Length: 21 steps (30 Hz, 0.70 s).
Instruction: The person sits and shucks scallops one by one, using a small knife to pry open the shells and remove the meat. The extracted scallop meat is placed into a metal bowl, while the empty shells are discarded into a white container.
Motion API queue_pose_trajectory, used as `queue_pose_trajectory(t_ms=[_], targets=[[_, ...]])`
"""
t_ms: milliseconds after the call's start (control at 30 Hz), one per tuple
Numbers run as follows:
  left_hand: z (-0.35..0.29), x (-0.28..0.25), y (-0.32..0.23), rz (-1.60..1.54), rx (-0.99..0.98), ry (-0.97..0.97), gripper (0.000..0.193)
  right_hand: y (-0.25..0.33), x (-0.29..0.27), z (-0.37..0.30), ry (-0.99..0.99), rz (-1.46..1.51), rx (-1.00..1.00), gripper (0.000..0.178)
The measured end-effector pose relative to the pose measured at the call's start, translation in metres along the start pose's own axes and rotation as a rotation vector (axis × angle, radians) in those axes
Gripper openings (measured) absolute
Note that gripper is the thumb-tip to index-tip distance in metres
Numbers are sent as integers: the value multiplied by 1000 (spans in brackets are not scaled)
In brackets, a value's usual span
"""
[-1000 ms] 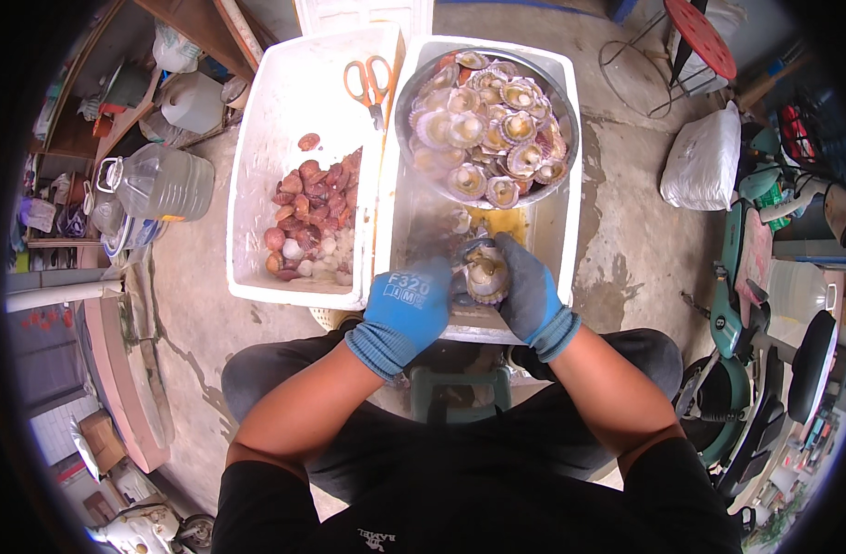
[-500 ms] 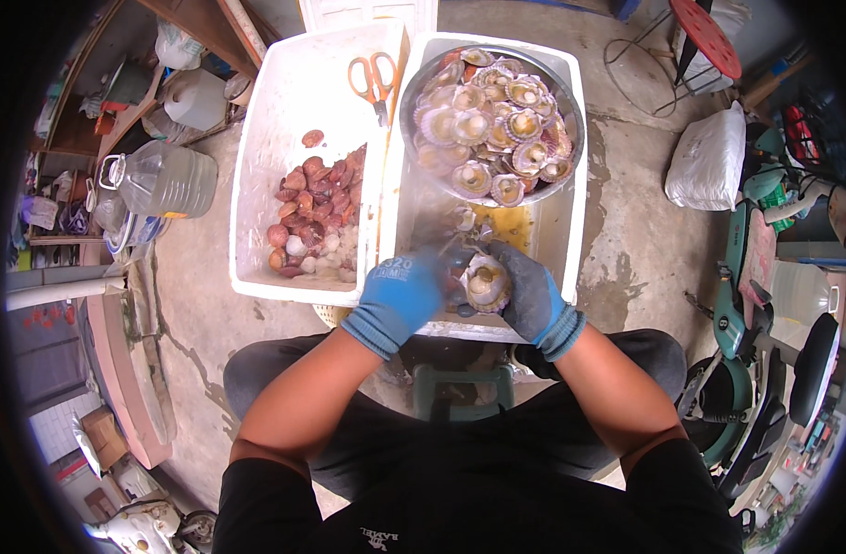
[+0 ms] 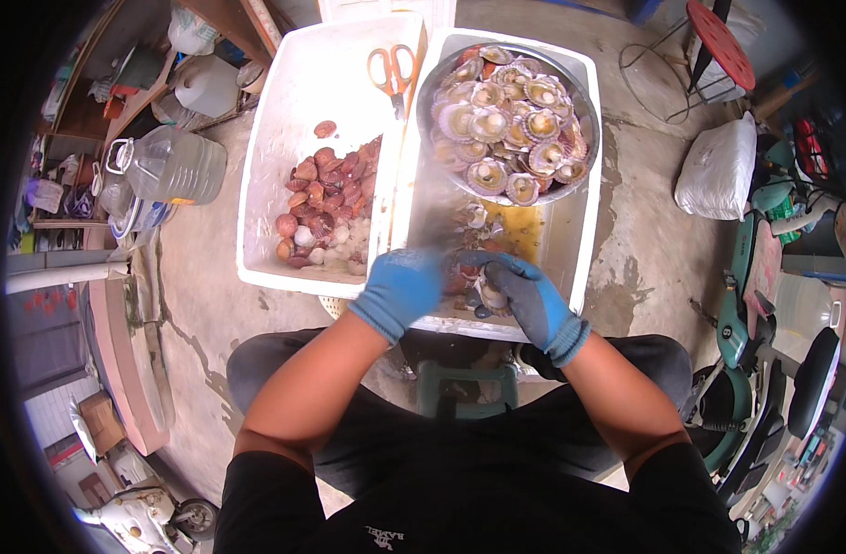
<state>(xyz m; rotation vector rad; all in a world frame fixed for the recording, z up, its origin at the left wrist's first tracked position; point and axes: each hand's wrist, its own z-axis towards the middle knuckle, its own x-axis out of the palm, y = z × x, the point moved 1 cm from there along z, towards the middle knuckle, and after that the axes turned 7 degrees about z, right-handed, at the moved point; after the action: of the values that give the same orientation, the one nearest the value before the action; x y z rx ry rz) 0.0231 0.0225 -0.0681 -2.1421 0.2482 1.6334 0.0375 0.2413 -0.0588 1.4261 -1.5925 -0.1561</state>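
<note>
My right hand (image 3: 532, 294), in a blue-and-grey glove, is closed around a scallop (image 3: 492, 297) low over the near part of the right foam box (image 3: 582, 249). The scallop's lower part shows between thumb and palm. To its left is my left hand (image 3: 402, 288) in the same kind of glove. Motion smears its fingers, so whether they hold anything is hidden. Beyond both hands, a round metal basin (image 3: 593, 143) rests in the box, heaped with opened scallops (image 3: 520, 120) on their half shells. Yellowish liquid (image 3: 524, 231) and scraps lie on the box floor.
The left foam box (image 3: 257, 185) holds a pile of reddish closed scallops (image 3: 326, 189). Orange-handled scissors (image 3: 393, 72) lie at the boxes' shared rim. A water jug (image 3: 178, 166) stands left, a white sack (image 3: 718, 166) and red stool (image 3: 721, 42) right. A green stool (image 3: 467, 386) sits between my legs.
The whole view has shifted slightly, with the boxes now a little further right. In my right hand the scallop has turned, so less of its open face shows. My left hand remains blurred.
</note>
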Motion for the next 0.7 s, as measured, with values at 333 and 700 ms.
queue_pose_trajectory(t_ms=[333, 700], targets=[[0, 26, 44, -34, -107, 20, 25, -7, -1, 24, -182, 348, 53, 38], [6, 44, 141, 51, -234, -4, 24, -17, 5, 39, -43, 421, -35, 56]])
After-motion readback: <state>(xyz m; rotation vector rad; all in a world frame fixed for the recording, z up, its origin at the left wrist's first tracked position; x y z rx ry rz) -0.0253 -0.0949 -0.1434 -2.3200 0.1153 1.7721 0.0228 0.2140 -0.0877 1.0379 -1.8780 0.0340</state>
